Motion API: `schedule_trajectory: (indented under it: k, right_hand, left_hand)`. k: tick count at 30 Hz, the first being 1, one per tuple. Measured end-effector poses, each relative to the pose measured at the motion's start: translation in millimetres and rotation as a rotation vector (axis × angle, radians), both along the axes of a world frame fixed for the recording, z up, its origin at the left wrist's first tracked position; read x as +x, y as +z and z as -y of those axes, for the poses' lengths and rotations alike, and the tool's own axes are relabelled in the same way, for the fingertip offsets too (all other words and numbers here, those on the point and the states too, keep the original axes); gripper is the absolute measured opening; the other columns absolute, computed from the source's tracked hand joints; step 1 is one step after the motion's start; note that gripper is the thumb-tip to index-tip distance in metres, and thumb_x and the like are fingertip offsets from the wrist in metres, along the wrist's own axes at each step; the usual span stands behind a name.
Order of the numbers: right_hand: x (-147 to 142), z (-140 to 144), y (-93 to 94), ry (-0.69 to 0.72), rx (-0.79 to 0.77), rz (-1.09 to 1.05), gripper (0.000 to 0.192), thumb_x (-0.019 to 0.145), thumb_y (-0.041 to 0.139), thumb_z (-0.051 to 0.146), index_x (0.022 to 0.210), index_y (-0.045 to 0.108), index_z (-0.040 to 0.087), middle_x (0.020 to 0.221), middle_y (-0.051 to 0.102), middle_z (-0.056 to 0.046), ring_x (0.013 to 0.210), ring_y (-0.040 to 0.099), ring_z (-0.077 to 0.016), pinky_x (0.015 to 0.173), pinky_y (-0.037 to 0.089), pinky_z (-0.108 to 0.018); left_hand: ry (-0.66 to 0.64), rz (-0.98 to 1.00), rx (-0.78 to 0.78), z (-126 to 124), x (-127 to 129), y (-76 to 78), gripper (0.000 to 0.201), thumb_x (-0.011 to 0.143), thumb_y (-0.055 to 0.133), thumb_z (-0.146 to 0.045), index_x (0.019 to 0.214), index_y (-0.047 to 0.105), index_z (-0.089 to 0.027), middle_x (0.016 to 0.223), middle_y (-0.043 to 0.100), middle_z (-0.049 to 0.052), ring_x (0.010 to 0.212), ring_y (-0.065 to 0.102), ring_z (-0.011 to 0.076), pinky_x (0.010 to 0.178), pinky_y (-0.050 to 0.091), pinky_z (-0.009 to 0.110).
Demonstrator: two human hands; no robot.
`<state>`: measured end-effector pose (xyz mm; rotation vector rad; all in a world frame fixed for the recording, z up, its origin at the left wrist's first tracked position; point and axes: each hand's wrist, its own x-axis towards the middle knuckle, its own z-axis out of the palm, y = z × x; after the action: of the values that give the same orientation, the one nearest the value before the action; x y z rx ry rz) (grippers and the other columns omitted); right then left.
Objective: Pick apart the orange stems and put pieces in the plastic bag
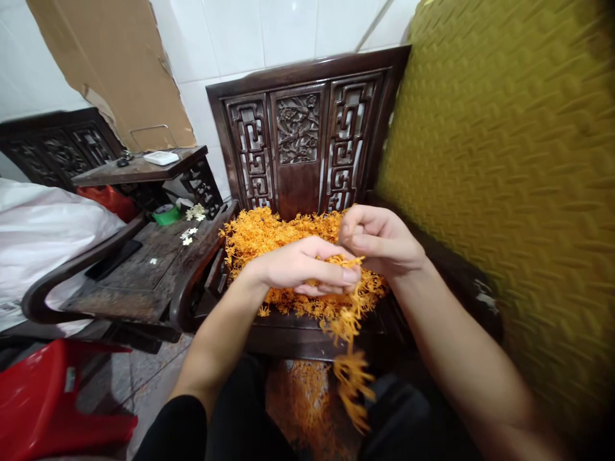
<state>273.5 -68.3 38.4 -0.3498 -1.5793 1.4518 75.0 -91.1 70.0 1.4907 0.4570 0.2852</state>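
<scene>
A heap of orange, thin-petalled pieces like artificial flowers (269,234) covers the seat of a dark carved wooden chair (300,189). Over the heap, my left hand (302,266) is closed around a strand of these orange flower pieces (346,323). The strand hangs from its fingers past the front edge of the seat, its lower end blurred. Close beside it, my right hand (384,240) is closed, thumb and fingers pinched together near the left fingertips. Whatever sits in that pinch is hidden or too small to name.
A yellow textured panel (504,160) rises along the right. Leftward, a wooden side table (139,282) bears green tape (166,214) and small pale flower pieces (189,237). A red plastic stool (43,403) and white sacks (43,237) stand farther left. Orange bits (307,397) lie below the seat.
</scene>
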Motion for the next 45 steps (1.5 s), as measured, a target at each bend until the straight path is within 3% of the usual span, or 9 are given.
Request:
schedule_trajectory:
  k: [4, 9, 20, 25, 28, 31, 35, 38, 45]
  right_hand:
    - [-8.4, 5.1, 1.8, -0.031, 0.051, -0.053, 0.033, 0.078, 0.089, 0.042, 0.077, 0.062, 0.023, 0.051, 0.044, 0.007, 0.043, 0.035, -0.0066, 0.043, 0.026, -0.023]
    - [-7.7, -4.5, -2.5, -0.121, 0.067, -0.035, 0.03, 0.078, 0.09, 0.04, 0.079, 0.064, 0.024, 0.055, 0.053, 0.004, 0.046, 0.042, -0.0089, 0.046, 0.031, -0.026]
    - [-4.0, -13.6, -7.0, -0.23, 0.309, 0.216, 0.019, 0.091, 0.079, 0.038, 0.095, 0.075, 0.02, 0.063, 0.055, 0.003, 0.052, 0.041, -0.0077, 0.048, 0.03, -0.025]
    - [-2.0, -3.7, 3.5, -0.276, 0.637, 0.423, 0.02, 0.102, 0.065, 0.034, 0.109, 0.076, 0.019, 0.074, 0.069, 0.001, 0.057, 0.054, -0.009, 0.054, 0.039, -0.025]
    - [1.4, 6.7, 8.3, -0.342, 0.961, 0.6, 0.022, 0.102, 0.065, 0.035, 0.102, 0.075, 0.015, 0.076, 0.07, -0.003, 0.061, 0.059, -0.011, 0.059, 0.04, -0.026]
    - [1.7, 28.4, 12.0, -0.468, 1.219, 0.741, 0.024, 0.105, 0.06, 0.026, 0.088, 0.072, 0.014, 0.066, 0.06, -0.001, 0.057, 0.049, -0.0112, 0.055, 0.031, -0.03]
    - [-0.4, 70.9, 18.0, -0.371, 1.241, 0.748, 0.037, 0.108, 0.042, 0.017, 0.08, 0.067, 0.019, 0.062, 0.053, 0.0, 0.055, 0.043, -0.0137, 0.055, 0.029, -0.034]
    - [0.1, 97.6, 19.5, -0.274, 1.284, 0.669, 0.033, 0.104, 0.045, 0.016, 0.076, 0.063, 0.022, 0.064, 0.052, -0.001, 0.057, 0.044, -0.0155, 0.056, 0.03, -0.036]
    - [6.7, 122.1, 8.4, -0.265, 1.291, 0.719, 0.025, 0.096, 0.068, 0.029, 0.075, 0.057, 0.024, 0.063, 0.05, 0.001, 0.055, 0.038, -0.0144, 0.051, 0.034, -0.033]
  left_hand:
    - [-0.038, -0.002, -0.098, 0.2, -5.9, 3.9, 0.03, 0.088, 0.075, -0.037, 0.073, 0.059, -0.017, 0.06, 0.045, -0.005, 0.042, 0.033, 0.0041, 0.038, 0.02, 0.021]
    - [0.12, -0.084, -0.033, 0.0, -11.8, 10.3, 0.037, 0.084, 0.076, -0.037, 0.068, 0.049, -0.019, 0.058, 0.04, -0.007, 0.044, 0.029, 0.004, 0.041, 0.019, 0.021]
    - [0.464, -0.616, 0.984, 30.5, -15.1, 18.8, 0.037, 0.102, 0.048, -0.028, 0.066, 0.044, -0.02, 0.057, 0.047, -0.001, 0.051, 0.038, 0.0125, 0.055, 0.024, 0.033]
    - [0.379, -0.717, 1.149, 27.3, -23.3, 16.8, 0.029, 0.105, 0.045, -0.028, 0.082, 0.061, -0.018, 0.074, 0.063, 0.004, 0.067, 0.055, 0.0174, 0.064, 0.034, 0.033]
    - [0.353, -0.658, 1.216, 19.8, -29.0, 8.8, 0.029, 0.106, 0.044, -0.028, 0.091, 0.066, -0.018, 0.085, 0.07, 0.005, 0.077, 0.061, 0.019, 0.069, 0.039, 0.033]
    - [0.246, -0.613, 1.267, 27.7, -35.5, 5.1, 0.028, 0.107, 0.042, -0.027, 0.096, 0.066, -0.018, 0.086, 0.071, 0.004, 0.077, 0.063, 0.0186, 0.069, 0.041, 0.032]
    - [0.063, -0.545, 1.242, 62.0, -43.8, 14.9, 0.018, 0.1, 0.048, -0.022, 0.089, 0.062, -0.019, 0.081, 0.066, 0.001, 0.067, 0.057, 0.0154, 0.061, 0.039, 0.032]
    - [-0.065, -0.48, 1.254, 89.9, -46.4, 21.7, 0.018, 0.096, 0.053, -0.024, 0.079, 0.054, -0.02, 0.076, 0.062, 0.0, 0.057, 0.047, 0.0142, 0.051, 0.033, 0.034]
    - [0.066, -0.724, 1.437, 137.1, -51.2, 12.7, 0.028, 0.097, 0.06, -0.016, 0.071, 0.051, -0.021, 0.064, 0.059, -0.003, 0.053, 0.049, 0.0143, 0.049, 0.031, 0.034]
